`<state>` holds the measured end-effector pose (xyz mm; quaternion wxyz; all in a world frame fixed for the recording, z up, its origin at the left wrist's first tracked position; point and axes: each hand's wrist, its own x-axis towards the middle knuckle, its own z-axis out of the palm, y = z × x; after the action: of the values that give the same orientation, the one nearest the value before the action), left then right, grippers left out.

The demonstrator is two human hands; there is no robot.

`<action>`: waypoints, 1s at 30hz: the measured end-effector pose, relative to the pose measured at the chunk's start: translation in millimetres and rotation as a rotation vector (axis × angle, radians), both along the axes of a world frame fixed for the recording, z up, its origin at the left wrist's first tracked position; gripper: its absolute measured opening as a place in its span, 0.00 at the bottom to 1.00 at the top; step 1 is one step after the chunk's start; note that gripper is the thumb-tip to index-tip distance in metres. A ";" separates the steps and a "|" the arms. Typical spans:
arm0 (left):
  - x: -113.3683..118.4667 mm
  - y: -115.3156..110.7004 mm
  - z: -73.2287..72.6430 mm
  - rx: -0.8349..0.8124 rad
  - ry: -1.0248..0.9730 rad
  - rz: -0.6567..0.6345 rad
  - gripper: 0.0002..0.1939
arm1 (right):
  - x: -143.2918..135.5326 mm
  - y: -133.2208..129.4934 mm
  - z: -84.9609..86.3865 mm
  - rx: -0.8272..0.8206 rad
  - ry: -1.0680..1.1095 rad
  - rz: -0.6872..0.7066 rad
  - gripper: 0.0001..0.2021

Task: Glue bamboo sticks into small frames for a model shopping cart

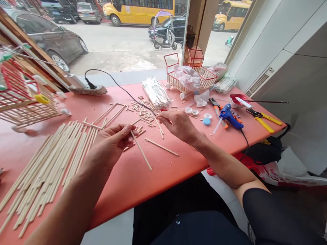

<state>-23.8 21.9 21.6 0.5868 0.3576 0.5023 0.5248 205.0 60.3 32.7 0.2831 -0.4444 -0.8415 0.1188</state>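
Observation:
My left hand (112,139) pinches a thin wooden stick (141,150) that slants down toward the table's front edge. Farther right, my right hand (178,124) is closed over the cut pieces, with a small red thing (164,110) at its fingertips; what it grips is too small to name. Between and beyond the hands lie many short stick pieces (144,110). One loose stick (161,147) rests on the pink table (133,190). A frame of joined sticks (112,117) lies behind my left hand, and a pile of long sticks (48,170) covers the left.
A small stick-built cart (25,105) stands at the left, another cart (190,76) at the back. Foil-wrapped bundle (154,90), black cable (117,81), white caps (191,111), blue glue gun (230,117), orange-handled pliers (219,114), yellow-handled pliers (264,120) and a red bowl (236,100) lie around.

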 end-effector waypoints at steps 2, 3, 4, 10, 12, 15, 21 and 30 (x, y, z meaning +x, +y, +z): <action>-1.4 0.6 -2.4 -0.015 -0.029 -0.004 0.09 | 1.8 -9.1 10.6 0.014 -0.019 0.013 0.13; -2.2 1.1 -3.8 -0.008 -0.039 -0.006 0.13 | 3.9 -15.2 17.1 0.033 -0.016 0.027 0.13; -2.8 1.6 -5.1 -0.007 -0.047 -0.006 0.17 | 7.5 -21.8 23.9 0.055 -0.012 0.042 0.13; -0.6 2.0 -6.5 -0.007 -0.052 -0.005 0.27 | 76.5 -46.7 46.0 0.184 -0.059 -0.226 0.12; 1.9 0.9 -5.0 -0.004 -0.047 -0.015 0.27 | 114.1 -46.0 41.5 0.203 -0.194 -0.450 0.14; 5.4 -0.6 -3.2 0.008 -0.047 -0.025 0.26 | 164.7 -42.5 27.8 0.056 -0.453 -0.715 0.17; 10.9 -1.4 -2.3 0.029 -0.059 -0.023 0.13 | 201.1 -36.6 1.1 -0.096 -0.683 -0.880 0.19; 10.3 3.5 -13.0 0.024 -0.097 -0.049 0.24 | 195.4 -27.3 -8.6 -0.069 -0.736 -0.977 0.19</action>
<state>-13.5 25.5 8.5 0.6189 0.3510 0.4580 0.5329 400.4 33.0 24.1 -0.0191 -0.7996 -0.5788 -0.1590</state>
